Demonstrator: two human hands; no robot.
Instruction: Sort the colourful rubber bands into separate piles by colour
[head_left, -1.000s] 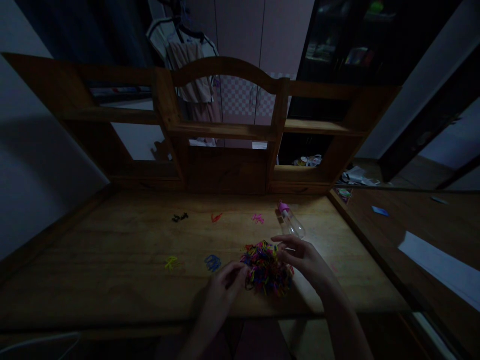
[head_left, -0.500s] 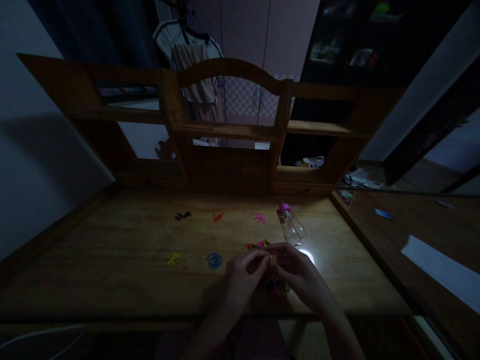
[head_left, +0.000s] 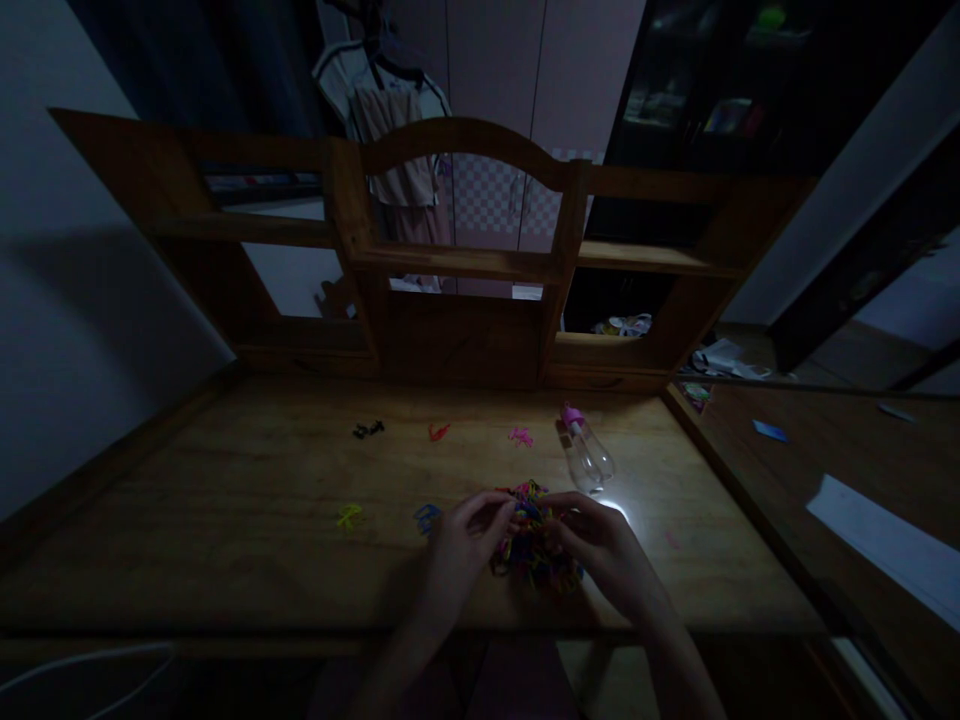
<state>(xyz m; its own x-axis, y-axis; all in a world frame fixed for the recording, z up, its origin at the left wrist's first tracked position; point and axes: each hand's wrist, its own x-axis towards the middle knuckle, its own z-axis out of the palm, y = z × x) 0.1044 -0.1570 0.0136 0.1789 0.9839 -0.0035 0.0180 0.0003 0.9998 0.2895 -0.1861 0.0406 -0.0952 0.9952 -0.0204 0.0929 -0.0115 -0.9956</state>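
A mixed heap of coloured rubber bands (head_left: 536, 570) lies on the desk between my two hands. My left hand (head_left: 469, 540) is over its left side, thumb and forefinger pinched on what looks like a blue rubber band (head_left: 523, 508). From the right, my right hand (head_left: 600, 545) reaches into the heap with fingers drawn together; what they grip is too dark to make out. Small sorted groups lie about: blue bands (head_left: 427, 517) partly behind my left hand, yellow bands (head_left: 349, 516), black bands (head_left: 368, 430), red bands (head_left: 439, 432) and pink bands (head_left: 521, 437).
A clear bulb-shaped bottle (head_left: 591, 460) with a pink cap lies on its side behind my right hand. The wooden desk (head_left: 247, 500) has a shelf frame (head_left: 461, 260) along its back. To the right, a lower surface holds a white paper sheet (head_left: 885, 540) and a blue card (head_left: 769, 431).
My hands were close together over the heap, with a yellowish band between their fingertips. They have since moved apart, the left one shifting left, and more of the heap shows.
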